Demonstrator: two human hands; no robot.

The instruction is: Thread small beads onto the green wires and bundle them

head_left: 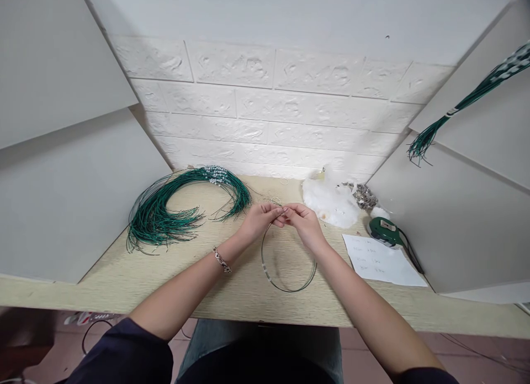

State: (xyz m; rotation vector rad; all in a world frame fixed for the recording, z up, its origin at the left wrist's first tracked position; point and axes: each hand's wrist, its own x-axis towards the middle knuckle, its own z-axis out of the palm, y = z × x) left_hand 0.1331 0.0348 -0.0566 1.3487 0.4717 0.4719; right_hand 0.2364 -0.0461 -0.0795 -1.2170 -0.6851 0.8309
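Observation:
My left hand and my right hand meet over the middle of the table, fingertips pinched together. Between them they hold the ends of a thin dark cord, which hangs below as a round loop. Small pale beads show on the loop's left side. The exact ends of the cord are hidden by my fingers. To the left lies a curved bundle of green cords with white beads near its top. Just behind my hands is a thin pale ring or band.
Right of my hands lie white fluffy material, a heap of small metallic pieces, a green tape measure and a handwritten paper. Another green cord bundle hangs at upper right. White panels flank the table.

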